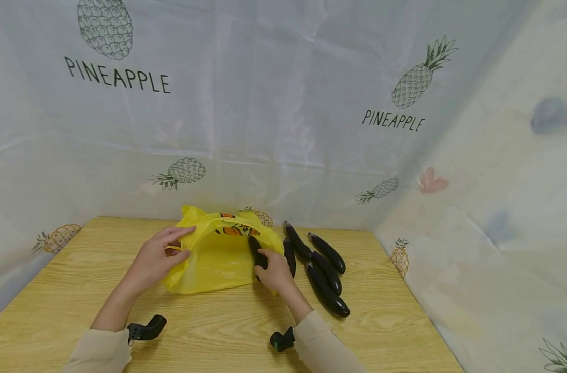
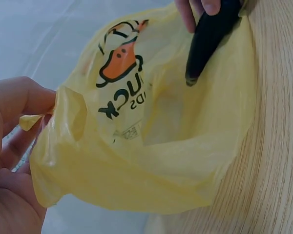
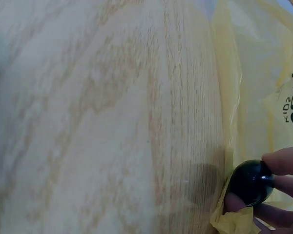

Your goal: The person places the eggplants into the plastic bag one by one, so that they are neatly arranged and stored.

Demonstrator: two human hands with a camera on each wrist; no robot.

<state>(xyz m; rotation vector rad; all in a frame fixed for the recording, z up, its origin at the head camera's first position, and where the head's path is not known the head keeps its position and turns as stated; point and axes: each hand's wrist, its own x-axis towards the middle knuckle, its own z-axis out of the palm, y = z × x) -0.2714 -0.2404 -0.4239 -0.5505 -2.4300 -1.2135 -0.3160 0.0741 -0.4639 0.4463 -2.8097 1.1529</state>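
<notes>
A yellow plastic bag point(image 1: 213, 267) with a printed duck lies on the table, its mouth spread toward me. My left hand point(image 1: 158, 257) grips the bag's left edge; in the left wrist view a bit of the yellow film pokes out between thumb and fingers. At the right side of the mouth, my right hand point(image 1: 275, 270) holds a dark, glossy eggplant point(image 1: 256, 249). Its narrow end points into the bag in the left wrist view. The right wrist view shows the eggplant's rounded end point(image 3: 250, 183) between thumb and fingers, with yellow film beside the thumb.
Several more eggplants point(image 1: 327, 295) lie to the right of the bag, some touching; one is right beside the bag's edge. The wooden table point(image 1: 208, 331) ends at a pineapple-print sheet point(image 1: 264, 129) behind and at the sides. Black wrist mounts point(image 1: 147, 328) sit on both wrists.
</notes>
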